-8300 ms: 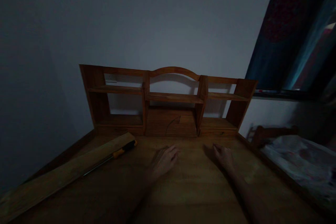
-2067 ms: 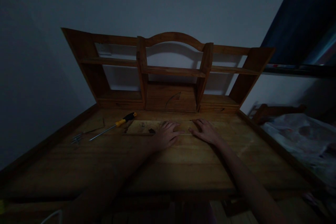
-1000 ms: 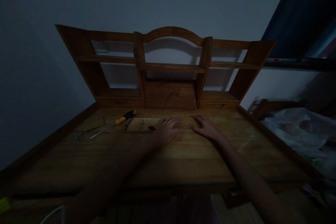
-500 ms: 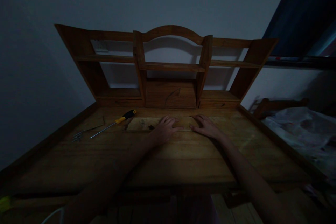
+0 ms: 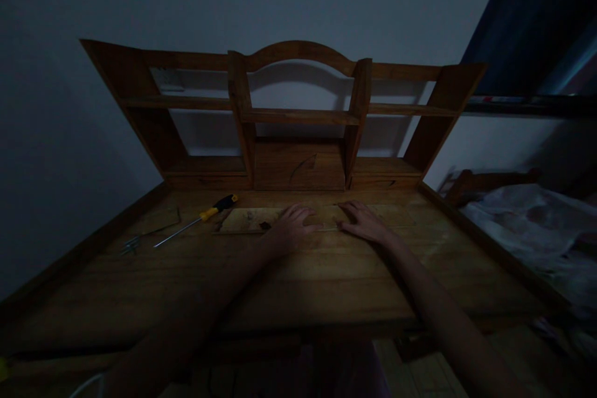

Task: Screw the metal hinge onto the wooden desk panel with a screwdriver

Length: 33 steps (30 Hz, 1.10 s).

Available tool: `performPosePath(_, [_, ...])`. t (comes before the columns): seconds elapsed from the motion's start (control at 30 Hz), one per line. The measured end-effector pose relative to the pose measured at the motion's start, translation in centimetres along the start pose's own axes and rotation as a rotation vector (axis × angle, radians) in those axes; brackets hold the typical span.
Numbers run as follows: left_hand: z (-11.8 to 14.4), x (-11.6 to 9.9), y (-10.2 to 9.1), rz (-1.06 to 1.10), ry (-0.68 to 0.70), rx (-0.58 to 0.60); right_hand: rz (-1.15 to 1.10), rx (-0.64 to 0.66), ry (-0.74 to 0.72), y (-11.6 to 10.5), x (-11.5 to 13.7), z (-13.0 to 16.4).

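A flat, pale wooden board [image 5: 240,219] with a dark spot lies lengthwise across the desk. My left hand [image 5: 290,227] rests on its middle part, fingers stretched and thumb pointing right. Farther right, my right hand [image 5: 364,222] lies along the board with its fingers apart and its thumb toward the left hand. Neither hand is wrapped around anything, and a gap separates them. Left of the board is a screwdriver [image 5: 198,219] with a black and yellow handle. Beside it are an L-shaped hex key [image 5: 163,227] and several small metal pieces [image 5: 131,242], too dim to name.
The wooden desk [image 5: 321,298] has a raised edge on both sides. At its back stands a wooden shelf unit [image 5: 298,117] against the wall. To the right, beyond the desk, white plastic sheeting [image 5: 532,217] covers something. The room is dim.
The whole view has shifted slightly, with the desk and shelf now a little farther left. Both hands keep nearly the same place on the board.
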<state>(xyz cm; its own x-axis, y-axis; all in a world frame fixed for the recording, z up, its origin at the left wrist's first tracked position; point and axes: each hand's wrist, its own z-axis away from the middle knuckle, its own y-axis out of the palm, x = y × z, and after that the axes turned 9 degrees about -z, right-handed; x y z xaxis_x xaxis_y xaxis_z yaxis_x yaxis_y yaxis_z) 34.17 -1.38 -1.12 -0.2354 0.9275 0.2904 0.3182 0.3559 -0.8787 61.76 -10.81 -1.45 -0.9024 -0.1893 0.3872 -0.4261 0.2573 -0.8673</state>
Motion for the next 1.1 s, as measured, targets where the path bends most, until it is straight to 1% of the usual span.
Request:
performPosePath(0.3, [-0.3,-0.1,-0.3,0.0,0.02,-0.012,0.011,-0.001,-0.01,0.2,-0.2,-0.1])
performPosePath(0.47, [-0.1,-0.4,-0.5,-0.014,0.029,-0.011,0.014,0.007,-0.014,0.0,0.1,0.0])
performPosePath(0.67, [0.0,-0.8,-0.8,-0.01,0.033,-0.023,0.036,0.021,0.013,-0.1,0.3,0.1])
performPosePath(0.83, [0.0,-0.8,-0.5,0.009,0.017,-0.033,0.077,0.02,0.013,0.3,0.6,0.1])
performPosePath(1.1, [0.1,-0.9,0.0,0.043,-0.007,-0.06,0.133,-0.001,-0.04,0.8,1.6,-0.1])
